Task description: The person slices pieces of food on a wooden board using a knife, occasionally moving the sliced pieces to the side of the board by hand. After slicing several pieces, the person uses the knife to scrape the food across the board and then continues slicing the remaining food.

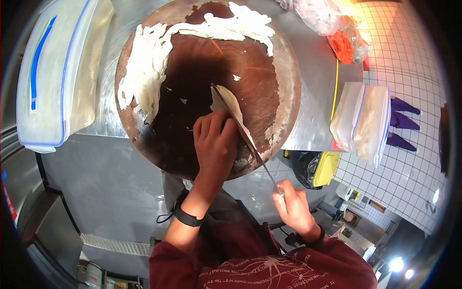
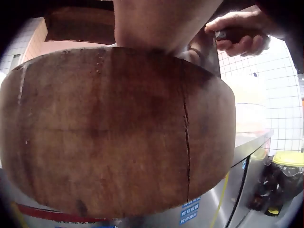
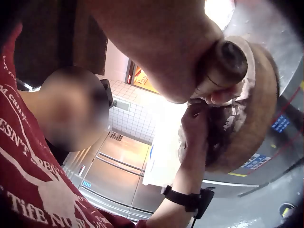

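Note:
A round, thick wooden chopping board (image 1: 260,77) lies in front of me, its cracked side filling the left wrist view. My left hand (image 1: 216,139) holds a pale, flat piece of food (image 1: 226,98) down on it, knuckles bent and fingertips hidden. My right hand (image 1: 294,208) grips a kitchen knife (image 1: 246,137) by its handle. Seen edge-on from above, the blade runs over the pale piece, just right of the left fingers. In the right wrist view the round handle end (image 3: 232,56) shows. A heap of soft white strips (image 1: 149,62) curves along the board's left and far edges.
A lidded plastic box (image 1: 50,72) with a blue handle stands left of the board. More clear boxes (image 1: 368,125) stand right, and plastic bags (image 1: 317,17) lie far right on the steel counter (image 1: 313,82). Below the counter is a yellow-lidded bin (image 1: 327,168).

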Motion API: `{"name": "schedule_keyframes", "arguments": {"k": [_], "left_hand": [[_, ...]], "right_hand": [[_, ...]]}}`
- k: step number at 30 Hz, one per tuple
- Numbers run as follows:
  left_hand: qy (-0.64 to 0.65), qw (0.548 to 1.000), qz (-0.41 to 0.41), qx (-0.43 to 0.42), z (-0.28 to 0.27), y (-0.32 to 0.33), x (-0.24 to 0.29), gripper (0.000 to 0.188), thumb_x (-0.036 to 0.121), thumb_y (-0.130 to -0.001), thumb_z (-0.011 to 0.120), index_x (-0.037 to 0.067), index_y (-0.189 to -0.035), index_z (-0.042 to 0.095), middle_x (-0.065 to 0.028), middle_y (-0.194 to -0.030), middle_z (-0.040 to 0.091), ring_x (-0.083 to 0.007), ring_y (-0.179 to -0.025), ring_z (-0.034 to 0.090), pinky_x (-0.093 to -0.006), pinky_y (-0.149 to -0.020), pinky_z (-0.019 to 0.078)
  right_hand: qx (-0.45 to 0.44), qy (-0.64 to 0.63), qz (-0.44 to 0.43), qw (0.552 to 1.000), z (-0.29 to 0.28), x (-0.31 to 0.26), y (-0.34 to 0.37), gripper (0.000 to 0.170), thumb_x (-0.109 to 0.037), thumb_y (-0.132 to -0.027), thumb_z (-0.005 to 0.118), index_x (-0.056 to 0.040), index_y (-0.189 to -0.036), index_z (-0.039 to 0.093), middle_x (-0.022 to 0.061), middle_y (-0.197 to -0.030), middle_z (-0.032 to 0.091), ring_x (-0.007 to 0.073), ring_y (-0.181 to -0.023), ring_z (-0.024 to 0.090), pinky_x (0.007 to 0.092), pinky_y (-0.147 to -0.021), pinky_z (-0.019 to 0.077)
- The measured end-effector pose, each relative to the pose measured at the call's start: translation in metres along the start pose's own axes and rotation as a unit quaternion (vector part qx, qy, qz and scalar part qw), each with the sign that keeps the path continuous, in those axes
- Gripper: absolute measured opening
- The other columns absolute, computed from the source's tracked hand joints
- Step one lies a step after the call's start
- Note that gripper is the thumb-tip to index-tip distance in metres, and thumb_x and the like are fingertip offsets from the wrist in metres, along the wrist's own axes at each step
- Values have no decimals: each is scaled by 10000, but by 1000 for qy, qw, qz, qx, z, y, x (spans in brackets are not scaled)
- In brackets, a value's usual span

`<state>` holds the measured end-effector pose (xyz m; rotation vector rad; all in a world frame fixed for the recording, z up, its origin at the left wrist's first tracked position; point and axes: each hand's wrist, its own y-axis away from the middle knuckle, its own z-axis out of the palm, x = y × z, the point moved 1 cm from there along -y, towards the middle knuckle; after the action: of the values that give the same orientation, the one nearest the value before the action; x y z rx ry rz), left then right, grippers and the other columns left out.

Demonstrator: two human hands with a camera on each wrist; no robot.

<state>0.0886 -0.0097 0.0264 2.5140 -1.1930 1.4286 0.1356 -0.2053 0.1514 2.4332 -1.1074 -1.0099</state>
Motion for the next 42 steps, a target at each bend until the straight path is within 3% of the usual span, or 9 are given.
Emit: {"name": "schedule_keyframes", "arguments": {"k": [9, 12, 15, 18, 27, 31, 33, 35, 42], "left_hand": [[-3, 1000, -11, -6, 2, 0, -1, 150, 27, -692, 641, 59, -833, 603, -67, -1040, 627, -247, -996, 602, -408, -925, 427], [12, 1000, -9, -22, 3, 2, -3, 279, 44, -675, 710, 38, -947, 650, -100, -977, 593, -320, -992, 569, -447, -918, 415], [18, 1000, -4, -11, 1, 3, -4, 273, 42, -670, 703, 41, -937, 647, -99, -976, 594, -319, -993, 571, -446, -916, 415], [18, 1000, -2, -10, 0, 1, -2, 181, 54, -705, 650, 63, -879, 602, -59, -1038, 624, -246, -1002, 600, -409, -922, 426], [-36, 999, 14, -5, 4, 2, -1, 183, 38, -728, 684, 76, -902, 642, -42, -1008, 620, -250, -968, 590, -399, -918, 420], [-36, 999, 19, 7, 5, -1, 0, 179, 36, -729, 686, 71, -901, 647, -42, -1012, 619, -253, -979, 588, -401, -922, 418], [-10, 1000, 8, -15, 3, 3, -2, 153, 56, -768, 687, 48, -916, 651, -71, -1050, 635, -297, -1036, 579, -417, -932, 412], [-4, 1000, 5, -13, 3, 3, -1, 144, 61, -771, 689, 49, -909, 648, -68, -1045, 635, -295, -1030, 582, -418, -932, 412], [-14, 1000, 24, -6, 5, 2, -2, 120, 65, -769, 698, 54, -868, 631, -62, -1020, 633, -293, -1004, 587, -413, -922, 412]], "right_hand": [[32, 11, -40, 999, 4, -30, -53, 204, -178, -944, 618, -24, -1026, 514, 204, -694, 622, 435, -681, 635, 484, -554, 481], [30, 26, -37, 999, 1, -19, -33, 197, -173, -943, 622, -26, -1022, 517, 192, -688, 621, 424, -670, 640, 469, -553, 487], [18, 16, 0, 1000, 1, -2, -3, 186, -165, -941, 624, -29, -1015, 523, 182, -679, 616, 412, -661, 644, 456, -552, 490], [14, 29, 2, 999, 3, 4, 0, 187, -166, -939, 625, -26, -1013, 526, 175, -673, 616, 411, -662, 646, 453, -553, 493], [43, 9, -32, 999, 1, -23, -53, 209, -176, -935, 626, -13, -983, 504, 218, -657, 608, 442, -642, 617, 496, -532, 461], [42, -8, -17, 999, 3, 3, -26, 215, -185, -938, 627, -16, -993, 505, 225, -657, 603, 456, -657, 612, 503, -545, 462], [35, -19, -11, 999, 9, 22, 3, 216, -187, -939, 627, -18, -996, 507, 228, -659, 599, 461, -666, 609, 503, -550, 461], [22, -34, 33, 999, 8, 33, 22, 211, -189, -941, 626, -21, -997, 511, 233, -663, 589, 470, -684, 604, 501, -558, 454], [70, -18, -37, 997, 2, -16, -49, 202, -200, -961, 595, -14, -986, 521, 244, -646, 569, 472, -687, 597, 505, -557, 440]]}}
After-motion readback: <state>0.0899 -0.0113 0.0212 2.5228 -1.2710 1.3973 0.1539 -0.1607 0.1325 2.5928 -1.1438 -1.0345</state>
